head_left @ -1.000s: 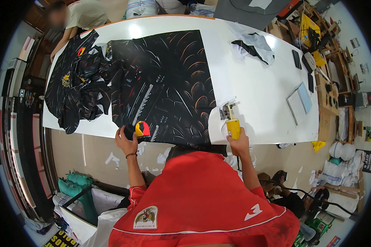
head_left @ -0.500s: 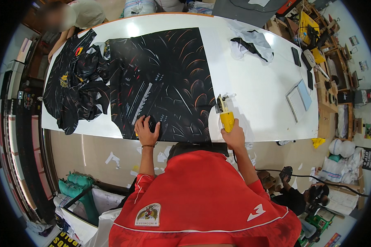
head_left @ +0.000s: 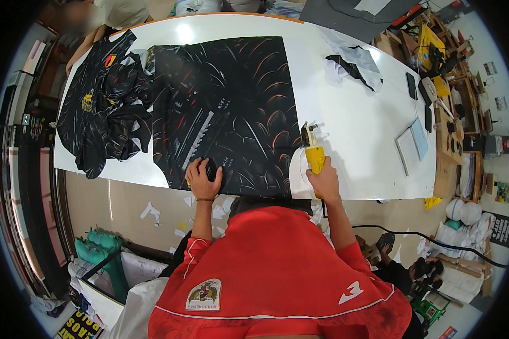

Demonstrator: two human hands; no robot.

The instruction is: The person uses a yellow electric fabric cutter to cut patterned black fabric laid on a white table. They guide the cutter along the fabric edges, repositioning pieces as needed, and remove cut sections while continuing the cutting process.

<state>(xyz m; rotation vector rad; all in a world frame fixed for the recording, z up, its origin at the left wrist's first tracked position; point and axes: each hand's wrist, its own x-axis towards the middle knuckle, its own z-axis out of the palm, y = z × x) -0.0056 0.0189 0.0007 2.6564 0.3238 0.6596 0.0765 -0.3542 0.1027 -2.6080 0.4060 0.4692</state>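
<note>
A large black printed fabric panel (head_left: 237, 113) with orange and white streaks lies flat on the white table. My left hand (head_left: 203, 178) rests on its near edge, fingers spread, pressing on the cloth and holding nothing. A yellow electric cloth cutter (head_left: 315, 158) is gripped in my right hand (head_left: 324, 181), fingers wrapped round its body. The cutter's head stands at the panel's right edge, over a white strip along it. Whether the blade touches cloth is too small to tell.
Crumpled black printed pieces (head_left: 110, 107) lie at the left; a person's arm (head_left: 85, 48) reaches the table's far left. White and black scraps (head_left: 356, 68), a phone (head_left: 410, 86) and a notebook (head_left: 408, 147) lie at the right. A black cable (head_left: 413, 233) runs off right, near a crouching person.
The cutter in my right hand has moved slightly forward along the panel's right edge. My left hand stays on the cloth. The whole view has turned a little.
</note>
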